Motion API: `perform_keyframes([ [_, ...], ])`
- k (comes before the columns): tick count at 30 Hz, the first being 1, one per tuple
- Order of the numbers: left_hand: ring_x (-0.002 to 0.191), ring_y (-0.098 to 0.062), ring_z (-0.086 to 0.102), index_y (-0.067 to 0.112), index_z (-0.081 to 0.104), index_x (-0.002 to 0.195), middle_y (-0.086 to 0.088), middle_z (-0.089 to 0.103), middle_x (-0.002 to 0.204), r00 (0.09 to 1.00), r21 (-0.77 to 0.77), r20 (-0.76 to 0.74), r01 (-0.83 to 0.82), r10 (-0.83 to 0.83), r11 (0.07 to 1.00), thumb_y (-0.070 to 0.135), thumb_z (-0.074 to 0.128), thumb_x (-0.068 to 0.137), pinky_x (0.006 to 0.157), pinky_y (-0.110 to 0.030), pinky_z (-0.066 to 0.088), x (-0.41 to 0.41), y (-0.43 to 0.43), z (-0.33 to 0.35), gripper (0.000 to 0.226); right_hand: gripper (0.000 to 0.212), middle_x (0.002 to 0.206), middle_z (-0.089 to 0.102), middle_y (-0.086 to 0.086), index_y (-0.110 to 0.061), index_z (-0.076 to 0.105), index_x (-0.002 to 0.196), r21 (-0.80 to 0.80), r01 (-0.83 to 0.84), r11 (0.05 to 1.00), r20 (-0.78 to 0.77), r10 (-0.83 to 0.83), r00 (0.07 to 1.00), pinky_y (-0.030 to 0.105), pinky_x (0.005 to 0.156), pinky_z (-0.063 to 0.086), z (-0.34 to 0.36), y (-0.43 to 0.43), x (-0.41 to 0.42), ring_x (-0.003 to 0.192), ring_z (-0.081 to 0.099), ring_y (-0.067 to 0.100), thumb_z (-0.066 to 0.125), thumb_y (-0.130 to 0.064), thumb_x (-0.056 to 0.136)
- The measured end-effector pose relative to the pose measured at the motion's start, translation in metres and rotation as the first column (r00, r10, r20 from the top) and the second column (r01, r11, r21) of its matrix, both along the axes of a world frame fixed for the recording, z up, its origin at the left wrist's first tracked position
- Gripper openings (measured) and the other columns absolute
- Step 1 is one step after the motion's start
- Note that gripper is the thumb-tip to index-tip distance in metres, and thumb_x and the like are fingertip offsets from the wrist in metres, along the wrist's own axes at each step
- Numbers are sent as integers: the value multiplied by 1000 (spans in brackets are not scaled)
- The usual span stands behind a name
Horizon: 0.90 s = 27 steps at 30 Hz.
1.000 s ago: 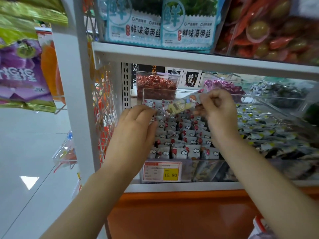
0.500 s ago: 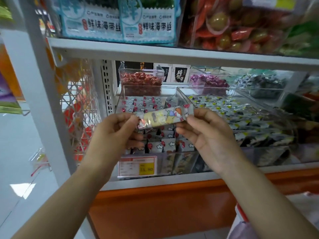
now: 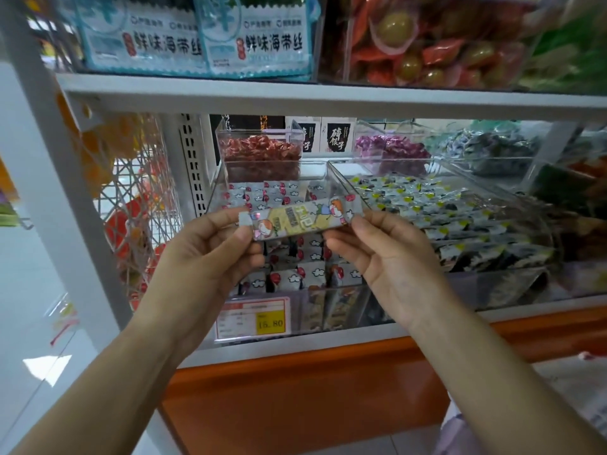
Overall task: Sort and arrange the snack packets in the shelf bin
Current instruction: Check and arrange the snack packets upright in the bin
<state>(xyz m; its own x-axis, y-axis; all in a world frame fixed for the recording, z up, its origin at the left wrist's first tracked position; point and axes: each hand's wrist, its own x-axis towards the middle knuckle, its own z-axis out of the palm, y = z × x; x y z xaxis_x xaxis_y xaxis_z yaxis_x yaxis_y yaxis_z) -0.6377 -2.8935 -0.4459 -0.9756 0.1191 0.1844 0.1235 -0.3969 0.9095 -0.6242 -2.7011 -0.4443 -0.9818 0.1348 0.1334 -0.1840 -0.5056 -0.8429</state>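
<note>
While both hands pinch it from opposite ends, a long, narrow snack packet with a yellow middle, cartoon figures and shiny clear ends hangs nearly level, its right end slightly higher, in the air in front of the shelf. The left hand grips the left end between thumb and forefinger, the other fingers curled loosely beneath. The right hand holds the right end the same way, thumb on the near face, with its remaining fingers spread a little below the packet. Each grip is closed tight on the wrapper alone.

Just behind the packet sits a clear plastic shelf bin filled with rows of small white packets marked with red spots and clouds. A white price tag with a yellow patch is fixed to the bin's front. To the right, touching it, a wider clear bin holds dark-and-white packets with yellow dots. Further back stands a small clear box of red-wrapped sweets.
</note>
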Motion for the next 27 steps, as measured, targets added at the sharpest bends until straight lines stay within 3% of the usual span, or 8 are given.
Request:
perform_keyframes([
  [2,63,-9,63,6,59,110,-3,57,72,1000,26,-6,10,-10,1000,8,58,70,64,-16,54,1,0,0,40,10,73,70,15,2,57,84,-50,-6,999,4,6,1000,23,58,56,0,-1,0,69,71,24,49,2,90],
  [8,64,-10,64,8,61,108,3,57,67,997,26,-76,21,-19,999,2,56,70,67,-19,55,4,3,1,39,13,65,69,12,1,55,87,-158,-17,987,19,20,1000,24,55,56,-1,-5,-2,63,70,21,45,-4,94],
  [10,64,-10,64,10,65,100,2,57,67,998,36,-52,49,-47,998,4,56,72,66,-19,55,4,3,0,30,13,65,69,10,0,54,88,-101,10,995,-26,-12,1000,24,57,56,-3,-5,-3,64,70,21,45,-6,95],
  [12,67,-11,64,14,71,82,0,62,68,996,31,-23,86,-85,996,15,57,74,66,-20,55,4,2,-1,16,13,69,70,7,-2,53,88,56,74,996,-107,-68,992,25,62,56,-5,-5,-3,69,70,21,45,-8,96],
  [14,73,-12,66,16,74,75,-2,68,75,996,-66,-29,80,-82,995,27,60,72,68,-18,54,4,1,-2,18,12,74,71,5,-3,54,88,182,123,976,-192,-87,978,25,65,56,-6,-5,-1,73,70,22,48,-11,94],
  [18,72,-13,68,12,73,87,-4,70,76,1000,-124,3,17,-17,992,24,61,70,66,-17,54,0,-2,-7,24,5,77,70,6,-2,58,87,199,75,977,-241,-26,970,26,70,56,-7,-4,1,76,70,22,59,-6,84],
  [23,64,-11,65,10,71,85,-3,65,67,1000,-99,5,6,-5,995,21,61,70,62,-17,54,-2,-4,-7,22,8,77,71,5,-2,57,92,213,56,976,-231,-5,973,25,72,56,-8,-3,2,77,71,22,54,4,87],
  [27,62,-11,64,15,67,102,-1,64,67,996,-190,-71,-74,62,979,21,60,73,60,-16,53,1,-4,-6,30,8,77,67,7,-6,58,84,180,31,983,-196,5,981,27,65,56,-6,-2,0,75,69,23,54,0,88],
])
